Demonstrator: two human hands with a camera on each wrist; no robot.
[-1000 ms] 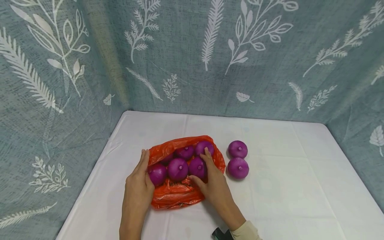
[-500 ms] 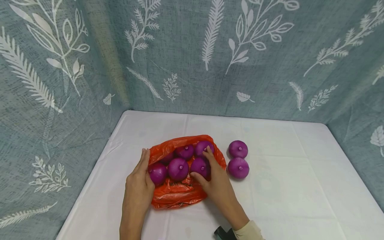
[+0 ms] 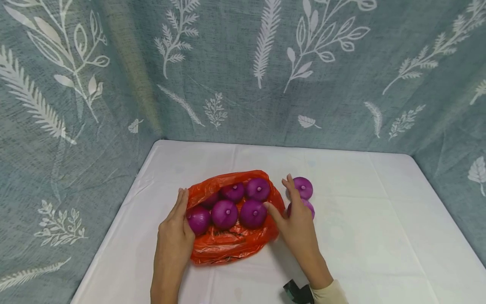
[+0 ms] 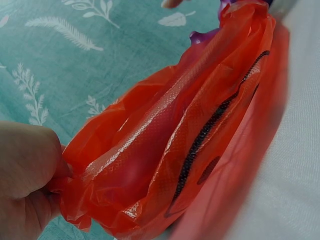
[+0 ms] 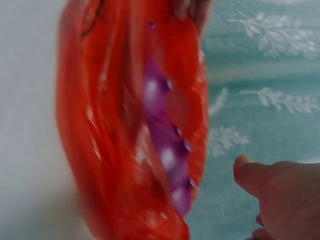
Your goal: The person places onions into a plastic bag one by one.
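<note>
A red plastic bag [image 3: 224, 249] lies with its mouth spread, and several purple onions [image 3: 225, 214] show inside it. My left hand [image 3: 172, 242] holds the bag's left edge; in the left wrist view that hand [image 4: 30, 175] pinches the crumpled plastic [image 4: 135, 160]. To the right of the bag is my right hand [image 3: 301, 232], its fingers spread and holding nothing. In the right wrist view the right hand [image 5: 287, 195] is apart from the bag [image 5: 110, 130]. Two loose onions sit beyond it: the far onion [image 3: 305, 185] and the near onion [image 3: 309, 207], partly hidden by the fingers.
A white cloth [image 3: 364, 228] covers the table. Patterned green-blue fabric [image 3: 235, 76] hangs behind it and along both sides. A dark device [image 3: 299, 292] is at the right wrist, beside a cream sleeve [image 3: 330, 293].
My right hand has left the onion at the bag's right side and moved right, toward the two loose onions. That onion stays in the bag. My left hand keeps its hold.
</note>
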